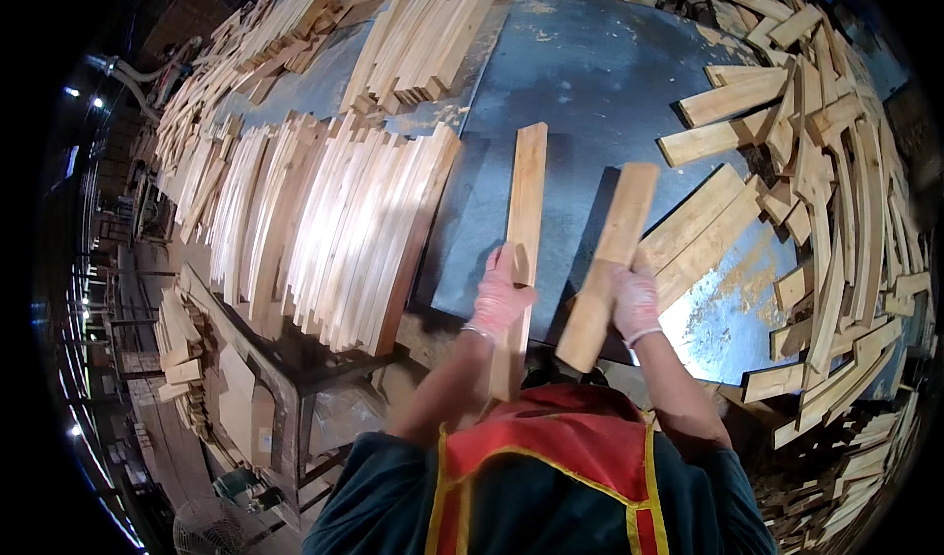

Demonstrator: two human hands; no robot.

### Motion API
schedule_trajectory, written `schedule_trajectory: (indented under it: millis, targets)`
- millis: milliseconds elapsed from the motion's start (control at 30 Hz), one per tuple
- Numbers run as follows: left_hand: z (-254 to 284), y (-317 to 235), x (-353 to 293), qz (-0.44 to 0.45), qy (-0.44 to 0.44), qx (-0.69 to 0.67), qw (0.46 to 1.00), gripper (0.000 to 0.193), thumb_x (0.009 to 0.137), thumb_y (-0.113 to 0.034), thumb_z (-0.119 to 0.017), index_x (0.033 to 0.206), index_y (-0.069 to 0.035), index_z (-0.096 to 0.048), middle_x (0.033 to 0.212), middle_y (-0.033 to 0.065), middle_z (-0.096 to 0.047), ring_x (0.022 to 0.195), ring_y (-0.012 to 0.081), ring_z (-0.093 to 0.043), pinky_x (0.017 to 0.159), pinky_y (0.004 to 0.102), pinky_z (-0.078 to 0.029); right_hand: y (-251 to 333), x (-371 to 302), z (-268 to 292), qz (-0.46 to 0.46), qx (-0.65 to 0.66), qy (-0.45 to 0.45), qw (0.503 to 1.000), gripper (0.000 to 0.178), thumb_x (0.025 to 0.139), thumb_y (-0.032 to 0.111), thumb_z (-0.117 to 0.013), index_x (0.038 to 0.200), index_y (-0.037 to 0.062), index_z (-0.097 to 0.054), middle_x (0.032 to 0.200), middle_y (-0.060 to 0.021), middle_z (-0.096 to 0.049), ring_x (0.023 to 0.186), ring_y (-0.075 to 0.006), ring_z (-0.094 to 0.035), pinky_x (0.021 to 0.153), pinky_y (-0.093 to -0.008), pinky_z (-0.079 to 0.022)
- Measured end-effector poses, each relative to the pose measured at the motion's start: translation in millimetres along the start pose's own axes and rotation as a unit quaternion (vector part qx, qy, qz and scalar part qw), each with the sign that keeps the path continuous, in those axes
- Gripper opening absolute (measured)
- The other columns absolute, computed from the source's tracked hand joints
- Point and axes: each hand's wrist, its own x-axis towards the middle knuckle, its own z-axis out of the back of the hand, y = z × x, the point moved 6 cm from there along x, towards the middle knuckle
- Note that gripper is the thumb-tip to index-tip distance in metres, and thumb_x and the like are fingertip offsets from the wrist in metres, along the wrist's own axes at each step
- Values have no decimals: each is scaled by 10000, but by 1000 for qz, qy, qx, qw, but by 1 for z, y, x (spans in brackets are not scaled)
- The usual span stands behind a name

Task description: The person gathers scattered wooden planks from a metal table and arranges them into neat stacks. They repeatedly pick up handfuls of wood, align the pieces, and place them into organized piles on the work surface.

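My left hand (501, 292), in a thin pinkish-white glove, is closed around a long narrow wooden board (528, 189) that points away from me over the table's near edge. In my right hand (634, 301), gloved alike, is a second, wider-looking wooden board (612, 250), tilted with its far end to the right. The two boards are apart from each other. Just right of my right hand, two boards (703, 231) lie side by side on the dark metal tabletop (580, 73). Parts of my fingers are hidden behind the boards.
Left of me stand rows of boards on edge (364, 231), with another bundle (433, 39) behind. A jumbled heap of boards (826, 162) covers the table's right side. Sawdust (752, 280) is scattered near it. A wooden frame (285, 398) and a fan (208, 527) are at the lower left.
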Motion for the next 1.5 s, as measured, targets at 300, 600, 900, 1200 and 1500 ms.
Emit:
schedule_trajectory:
  millis: [300,600,900,1200,1500]
  targets:
    - [31,16,-14,77,48,140,986,713,788,-465,-799,1290,4,-606,1278,247,-643,1209,376,-634,1046,437,-512,-48,-24,-131,-111,-31,243,963,547,1009,138,-658,1509,-7,-488,1284,-98,-655,1137,-171,-615,990,-311,-496]
    - [143,98,-17,-15,-155,411,898,880,828,-391,-780,1565,-65,-426,1603,187,-439,1519,391,-359,1268,544,-239,8,-23,78,66,-145,-80,984,577,980,84,-686,1524,11,-506,1305,-83,-668,1173,-175,-621,1036,-307,-487]
    - [-41,-67,-14,-328,43,307,893,810,805,-439,-762,1474,-65,-502,1408,206,-592,1339,370,-537,1118,504,-428,69,-2,151,22,-539,-323,778,772,810,389,-724,1474,55,-517,1400,-238,-594,1320,-412,-550,1093,-472,-458]
    - [-77,-141,-24,6,486,-223,845,1027,726,-347,-858,1591,-121,-354,1404,219,-605,1213,404,-643,900,487,-553,165,-8,225,120,-494,-268,818,667,871,359,-680,1439,31,-561,1422,-296,-583,1353,-444,-536,1164,-491,-405]
    - [-167,-211,-44,-288,83,309,903,935,745,-444,-804,1535,-124,-419,1499,198,-454,1164,445,-605,925,443,-557,227,-13,465,-140,-650,-400,631,1108,750,373,-846,1647,123,-246,1411,-239,-595,1319,-396,-584,1104,-461,-477]
